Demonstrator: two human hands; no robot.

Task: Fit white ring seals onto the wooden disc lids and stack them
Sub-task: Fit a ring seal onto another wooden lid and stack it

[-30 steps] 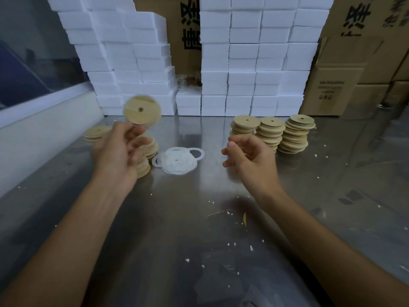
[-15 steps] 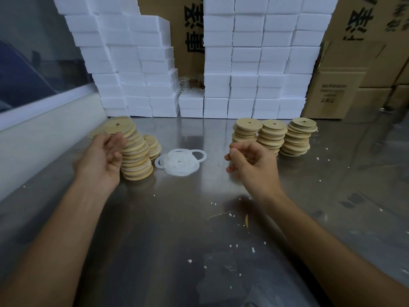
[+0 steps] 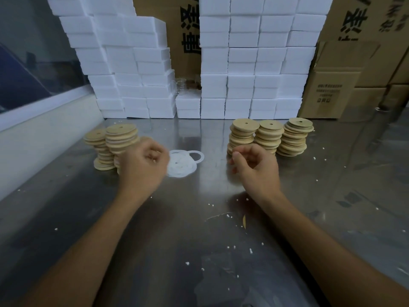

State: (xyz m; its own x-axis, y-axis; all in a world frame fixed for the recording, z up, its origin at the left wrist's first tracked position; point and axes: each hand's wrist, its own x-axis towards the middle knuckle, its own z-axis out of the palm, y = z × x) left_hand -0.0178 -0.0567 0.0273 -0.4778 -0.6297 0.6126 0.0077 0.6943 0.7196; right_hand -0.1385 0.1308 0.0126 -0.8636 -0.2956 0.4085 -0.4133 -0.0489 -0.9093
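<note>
both hands are sitting between lids, so the next move is likely lifting one thin white ring seal (image 3: 181, 162) from the pile on the steel bench (image 3: 199, 229) and a round wooden disc lid (image 3: 245, 125) from the right stacks. the left hand (image 3: 143, 167) is blurred, its grip loosely curled on nothing i can see and hiding part of the left stack (image 3: 120, 138); the right hand (image 3: 254, 167) is also curled with no object visible inside.

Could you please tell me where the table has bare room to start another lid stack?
The steel table is bare in front of both hands, save small white crumbs. Another patch lies between the white ring seals and the right-side wooden disc stacks. The back, by the white foam blocks, is crowded.
</note>
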